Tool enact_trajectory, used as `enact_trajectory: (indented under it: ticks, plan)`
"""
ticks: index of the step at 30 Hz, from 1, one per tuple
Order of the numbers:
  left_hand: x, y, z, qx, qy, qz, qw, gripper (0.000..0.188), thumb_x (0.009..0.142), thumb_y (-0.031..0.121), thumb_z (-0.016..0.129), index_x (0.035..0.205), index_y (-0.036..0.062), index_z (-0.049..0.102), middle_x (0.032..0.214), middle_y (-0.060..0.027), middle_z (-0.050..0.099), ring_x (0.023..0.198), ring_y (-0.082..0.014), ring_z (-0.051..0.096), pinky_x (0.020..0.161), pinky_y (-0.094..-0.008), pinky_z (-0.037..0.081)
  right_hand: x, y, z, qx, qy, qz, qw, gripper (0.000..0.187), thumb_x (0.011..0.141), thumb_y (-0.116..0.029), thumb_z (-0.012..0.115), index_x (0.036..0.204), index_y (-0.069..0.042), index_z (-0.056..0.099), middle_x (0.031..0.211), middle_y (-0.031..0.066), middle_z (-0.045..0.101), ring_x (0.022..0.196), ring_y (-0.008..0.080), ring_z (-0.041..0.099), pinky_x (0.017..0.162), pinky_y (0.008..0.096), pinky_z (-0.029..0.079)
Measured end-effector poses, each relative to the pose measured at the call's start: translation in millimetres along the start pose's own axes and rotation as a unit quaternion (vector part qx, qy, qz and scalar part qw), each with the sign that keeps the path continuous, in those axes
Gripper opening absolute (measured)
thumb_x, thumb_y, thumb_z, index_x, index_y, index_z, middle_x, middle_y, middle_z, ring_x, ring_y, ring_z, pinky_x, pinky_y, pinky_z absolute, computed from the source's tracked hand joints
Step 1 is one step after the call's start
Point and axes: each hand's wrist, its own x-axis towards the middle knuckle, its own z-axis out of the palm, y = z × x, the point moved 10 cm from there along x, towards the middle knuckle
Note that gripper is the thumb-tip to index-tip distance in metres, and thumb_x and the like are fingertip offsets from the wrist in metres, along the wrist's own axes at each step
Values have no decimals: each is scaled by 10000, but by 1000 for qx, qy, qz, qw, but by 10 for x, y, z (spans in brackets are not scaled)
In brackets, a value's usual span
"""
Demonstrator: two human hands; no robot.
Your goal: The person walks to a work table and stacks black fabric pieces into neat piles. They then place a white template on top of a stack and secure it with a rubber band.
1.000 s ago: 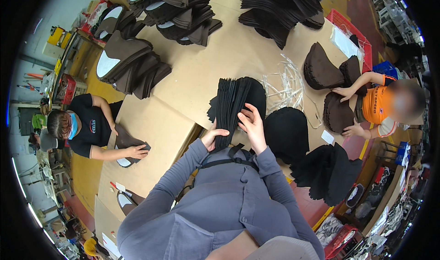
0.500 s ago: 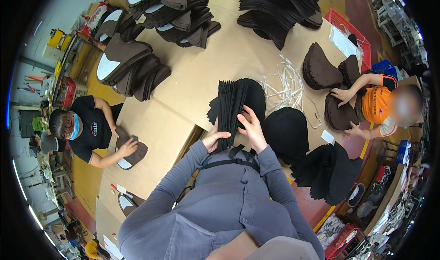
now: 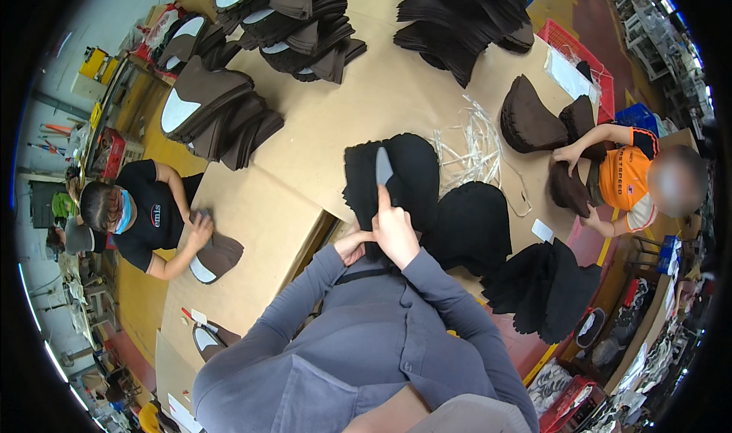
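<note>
Two bare hands work close together over a stack of black cut pieces (image 3: 415, 175) on the tan table (image 3: 305, 143), as the head view looks down on it. From where I stand, the right hand (image 3: 394, 235) has its forefinger stretched out to the lower end of a pointed grey patch (image 3: 383, 166) on top of the stack, the other fingers curled; whether they pinch anything, I can't tell. The left hand (image 3: 352, 246) is just beside it, at the stack's near edge, its fingers partly hidden, so its grip I can't make out either.

Another black stack (image 3: 476, 221) lies to the right, with a fanned black pile (image 3: 543, 292) beyond it, nearer the person. White strips (image 3: 479, 147) sprawl behind. Across the table, a co-worker in orange (image 3: 624, 175) holds a brown bundle (image 3: 568, 185); at left, one in black (image 3: 145, 215) bends over a brown piece (image 3: 223, 256).
</note>
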Motion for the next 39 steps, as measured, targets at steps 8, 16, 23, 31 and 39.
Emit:
enact_trajectory:
  ticks: [8, 16, 23, 31, 39]
  plan:
    - [-378, 211, -183, -123, 36, 104, 986, 519, 755, 46, 628, 1250, -7, 482, 1072, -116, 602, 959, -228, 615, 857, -364, 550, -91, 317, -472, 287, 142, 36, 947, 473, 847, 59, 572, 1312, 34, 494, 855, 71, 608, 736, 69, 493, 684, 230, 431]
    - [-754, 523, -562, 101, 115, 205, 967, 739, 666, 65, 709, 1342, 37, 412, 1076, -73, 579, 961, -190, 578, 892, -324, 475, 112, 1008, -621, 9, 120, 43, 992, 836, 786, -70, 695, 1464, 34, 217, 1474, 243, 318, 1359, 302, 342, 1100, 391, 296]
    - [-415, 969, 620, 327, 66, 410, 849, 1379, 604, 201, 878, 1465, 30, -186, 1522, -230, 111, 1422, -302, 164, 1149, -411, 183, -228, -636, -691, 313, 192, -28, 930, 945, 691, -54, 811, 1437, 21, 235, 1381, 206, 406, 1295, 280, 414, 1074, 372, 345]
    - [-355, 1378, 1280, -105, -70, 429, 894, 1021, 676, 57, 771, 1433, 117, 88, 1382, -149, 369, 1292, -276, 365, 1050, -363, 320, -356, 174, -1585, 652, 261, -206, 681, 806, 751, -217, 757, 1405, 10, 344, 1404, 142, 427, 1267, 294, 452, 1090, 421, 338]
    - [-56, 1188, 1749, 85, -73, 370, 922, 333, 762, -18, 730, 1079, 9, 631, 1038, -38, 648, 969, -185, 606, 882, -297, 460, -713, 1202, -1644, 720, 262, -87, 636, 795, 918, -649, 361, 1486, -106, 246, 1484, 72, 362, 1358, 242, 340, 1137, 399, 217]
